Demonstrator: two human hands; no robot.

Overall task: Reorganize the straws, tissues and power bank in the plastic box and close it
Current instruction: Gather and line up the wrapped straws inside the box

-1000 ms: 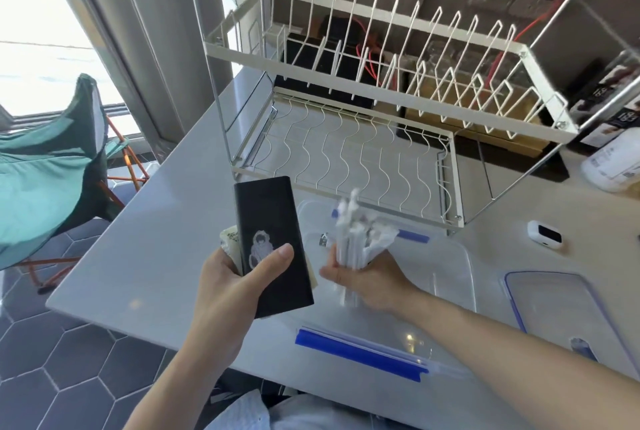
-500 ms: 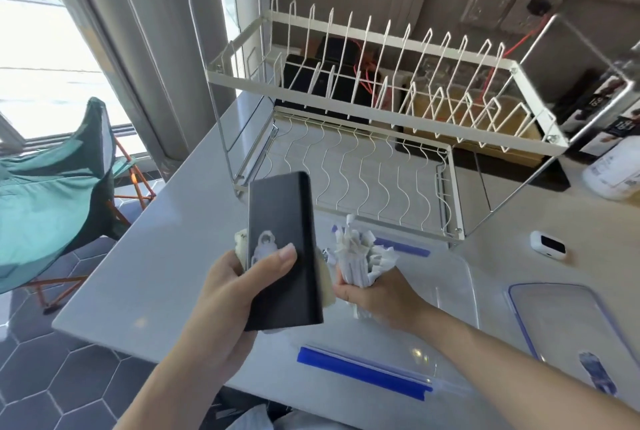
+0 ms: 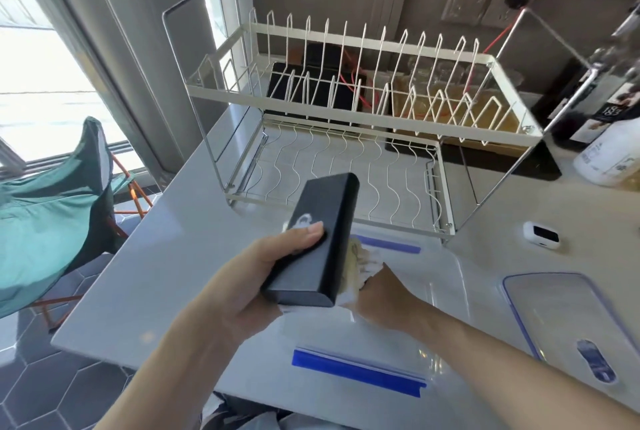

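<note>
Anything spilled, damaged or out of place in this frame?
Nothing spilled or damaged. The lid lies on the counter, right of the open plastic box. The left hand grips the power bank above the box; the right hand holds white straws, mostly hidden.

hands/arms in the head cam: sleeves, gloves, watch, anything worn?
Nothing worn that shows. The left hand and right hand are bare: no gloves, and no rings on the parts in view. Both forearms are uncovered right down to the frame edge, with no sleeve, cuff, watch or wristband. The left thumbnail is short and unpainted. No markings or cables on either arm.
</note>
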